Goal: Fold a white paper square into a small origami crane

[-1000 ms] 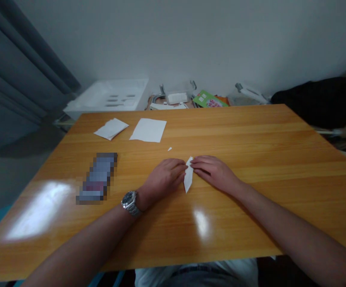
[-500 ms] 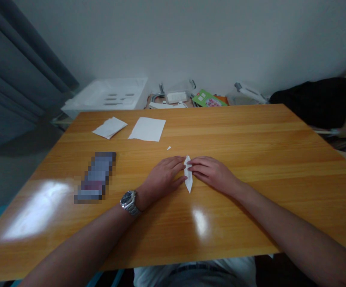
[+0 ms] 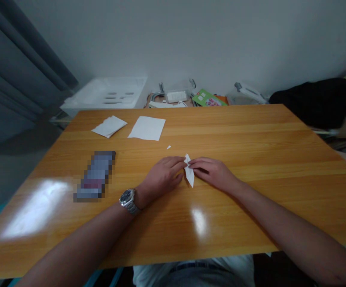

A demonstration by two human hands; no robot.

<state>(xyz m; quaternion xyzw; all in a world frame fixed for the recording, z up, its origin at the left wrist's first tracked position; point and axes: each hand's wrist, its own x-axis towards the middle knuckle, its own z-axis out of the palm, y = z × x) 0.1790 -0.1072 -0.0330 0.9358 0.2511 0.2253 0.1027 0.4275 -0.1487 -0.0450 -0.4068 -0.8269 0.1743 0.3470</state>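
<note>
Between my hands is a small folded white paper (image 3: 190,175), narrow with a pointed near end, just above or on the wooden table. My left hand (image 3: 167,172), with a metal watch (image 3: 128,199) on its wrist, holds the paper's left edge at the upper part with its fingertips. From the other side my right hand (image 3: 211,170) pinches the same paper near its middle. The fingertips hide part of the folds. Just beyond lies a tiny white paper scrap (image 3: 169,147).
A square white sheet (image 3: 147,128) and a folded white paper (image 3: 109,126) lie at the back left of the table (image 3: 250,139). A blurred-out phone (image 3: 96,175) is left of my hands. Behind the table stand a white foam tray (image 3: 107,93), a green booklet (image 3: 208,98) and a black cloth (image 3: 313,101).
The paper's near point has lifted and swung slightly right and away from me. My left thumb has drawn back from the paper's lower edge; both hands still grip higher up.
</note>
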